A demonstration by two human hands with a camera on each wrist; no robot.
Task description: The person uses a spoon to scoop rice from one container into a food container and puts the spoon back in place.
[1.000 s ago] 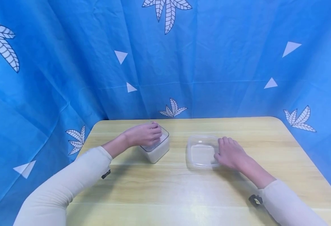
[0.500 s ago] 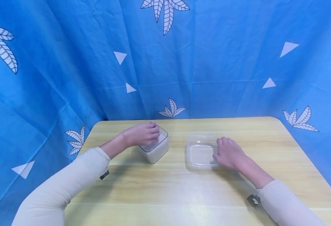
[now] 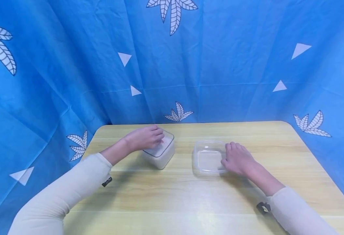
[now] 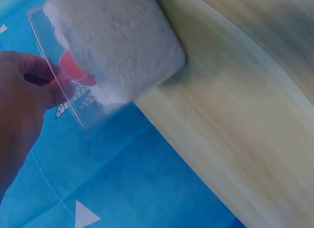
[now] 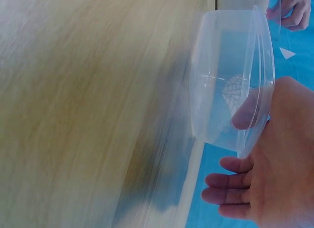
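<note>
Clear plastic forms both boxes on the pale wooden table (image 3: 189, 199). The left hand (image 3: 144, 138) lies over the near-left part of the rice container (image 3: 161, 151), a squarish clear tub filled with white grains; its fingers curl down over the rim, and in the left wrist view the fingertips (image 4: 59, 88) reach inside the wall beside something small and red (image 4: 73, 71) half sunk in the rice. Whether the fingers actually pinch that red piece, the views do not settle. The tub stands upright, mouth up, one corner turned toward the person.

The right hand (image 3: 238, 160) rests against the right side of the empty container (image 3: 208, 157), fingers fairly straight and together along the outside, thumb hooked over the rim into the inside, as the right wrist view shows (image 5: 245, 115). That shallow tub sits flat, mouth up, its slightly longer side running away from the person. The two tubs stand near each other, apart, left and right of centre, before a blue curtain (image 3: 219, 65).
</note>
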